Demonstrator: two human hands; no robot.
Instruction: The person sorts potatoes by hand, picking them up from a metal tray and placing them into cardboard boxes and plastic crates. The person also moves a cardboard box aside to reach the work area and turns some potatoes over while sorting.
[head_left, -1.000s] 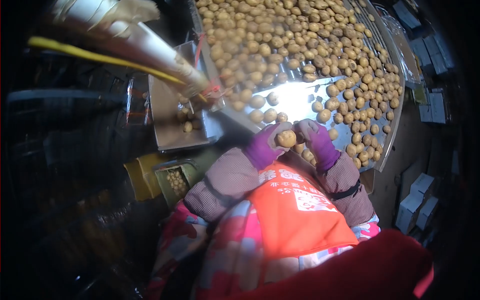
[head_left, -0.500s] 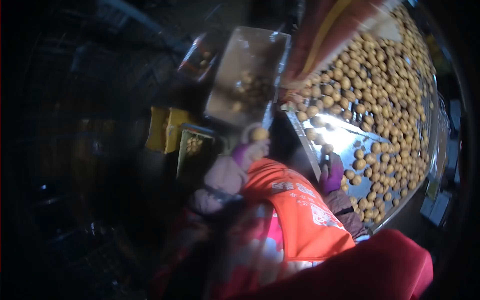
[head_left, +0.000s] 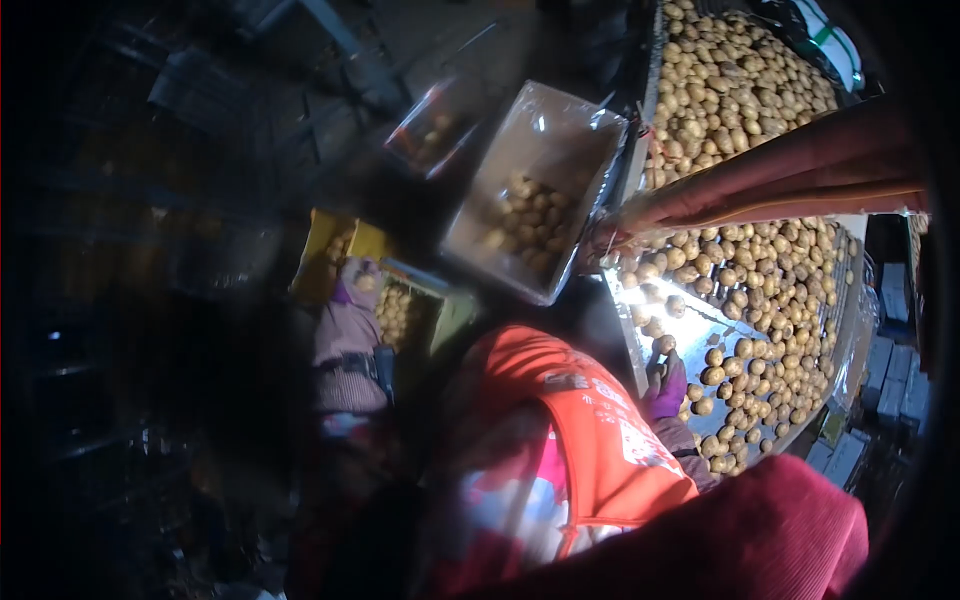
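Note:
My left hand (head_left: 357,283), in a pale glove with purple at the wrist, is over the yellow box (head_left: 372,240) at the left. Its fingers are curled round a potato (head_left: 367,283), partly hidden by them. Beside it stands a green-edged box (head_left: 455,318) with several potatoes in it. On the right, my right hand (head_left: 668,384), in a purple glove with dark fingers, rests low over the metal sorting table (head_left: 697,327). A potato (head_left: 664,344) is at its fingertips. Many loose potatoes (head_left: 770,260) cover the table beyond.
A plastic-lined box (head_left: 490,195) holding several potatoes stands left of the table. Behind it is a smaller lined box (head_left: 432,130). A long red thing with a yellow stripe (head_left: 780,165) crosses over the table. Stacked cartons (head_left: 890,370) stand at the far right.
My left hand has moved left with the potato, from beside the orange apron to over the yellow box. My right hand stays at the table with a potato at its fingertips. The view has shifted.

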